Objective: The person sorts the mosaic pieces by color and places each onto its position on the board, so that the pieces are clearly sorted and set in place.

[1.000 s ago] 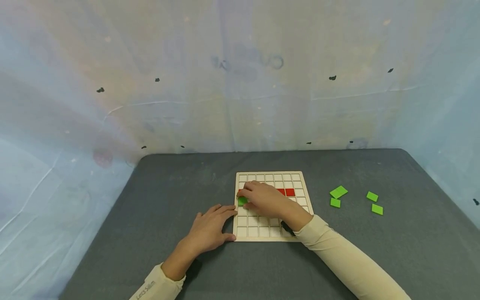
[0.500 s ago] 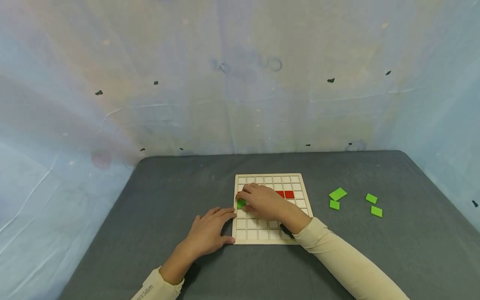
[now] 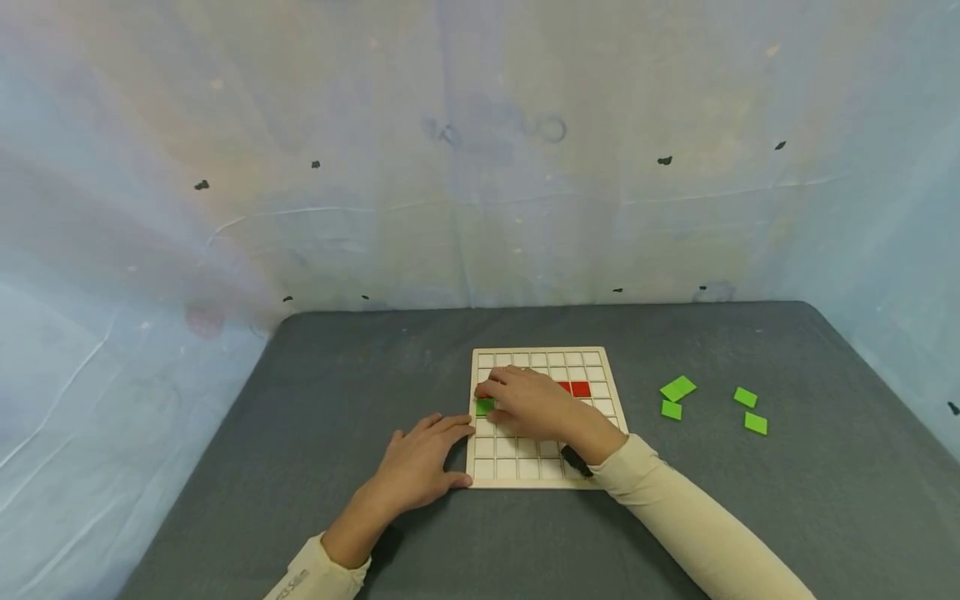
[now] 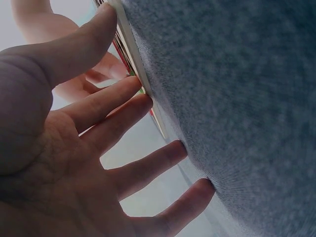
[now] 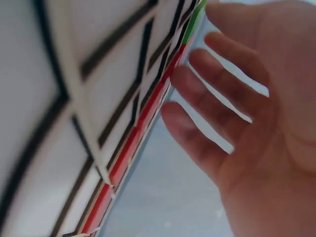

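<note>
A pale wooden grid board lies flat on the grey table, with a row of red tiles partly hidden by my right hand. The right fingertips rest over the board's left side, around a green tile in the row just nearer than the red ones. In the right wrist view the right hand's fingers are loosely bent beside the red row, and its thumb is near the green. My left hand is spread on the table, its thumb and forefingers touching the board's left edge.
Several loose green tiles lie right of the board: a larger-looking patch, a tile close to it, and two others farther right. A pale fabric backdrop hangs behind the dark grey tabletop.
The right fingers and thumb have shifted only slightly around the green tile. The left hand stays at the board's edge, and the loose tiles have not moved.
</note>
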Demonstrator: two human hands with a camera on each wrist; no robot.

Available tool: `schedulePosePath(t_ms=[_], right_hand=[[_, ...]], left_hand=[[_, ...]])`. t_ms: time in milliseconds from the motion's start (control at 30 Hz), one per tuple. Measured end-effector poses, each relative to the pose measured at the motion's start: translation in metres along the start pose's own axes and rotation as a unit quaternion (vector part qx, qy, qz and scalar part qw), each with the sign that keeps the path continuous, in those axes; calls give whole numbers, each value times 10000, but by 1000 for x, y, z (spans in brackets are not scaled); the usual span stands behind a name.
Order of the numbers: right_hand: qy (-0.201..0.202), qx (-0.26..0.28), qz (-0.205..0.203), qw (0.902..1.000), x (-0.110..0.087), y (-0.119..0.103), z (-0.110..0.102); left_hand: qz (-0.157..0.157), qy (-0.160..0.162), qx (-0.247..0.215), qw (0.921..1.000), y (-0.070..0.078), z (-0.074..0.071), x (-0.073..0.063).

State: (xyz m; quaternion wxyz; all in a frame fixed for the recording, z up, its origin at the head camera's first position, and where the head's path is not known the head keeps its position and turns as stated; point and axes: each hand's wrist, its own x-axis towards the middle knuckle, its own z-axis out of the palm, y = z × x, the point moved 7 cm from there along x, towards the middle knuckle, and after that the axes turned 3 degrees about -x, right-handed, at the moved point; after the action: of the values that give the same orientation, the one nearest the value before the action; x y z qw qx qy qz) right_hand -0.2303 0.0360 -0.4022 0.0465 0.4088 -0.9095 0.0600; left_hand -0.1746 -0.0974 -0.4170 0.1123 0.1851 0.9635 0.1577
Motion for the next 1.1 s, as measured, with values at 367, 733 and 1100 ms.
schedulePosePath(t_ms=[367, 733, 1100], right_hand=[[269, -4, 262, 9993, -53, 23, -21], [500, -193, 982, 9937, -155, 79, -37], [423, -312, 1828, 9817, -234, 142, -43]], left_hand=[[-62, 22, -51, 10000, -1, -1, 0], [-94, 36, -137, 9999, -4, -2, -2], [-100, 63, -96, 9999, -9, -5, -3]])
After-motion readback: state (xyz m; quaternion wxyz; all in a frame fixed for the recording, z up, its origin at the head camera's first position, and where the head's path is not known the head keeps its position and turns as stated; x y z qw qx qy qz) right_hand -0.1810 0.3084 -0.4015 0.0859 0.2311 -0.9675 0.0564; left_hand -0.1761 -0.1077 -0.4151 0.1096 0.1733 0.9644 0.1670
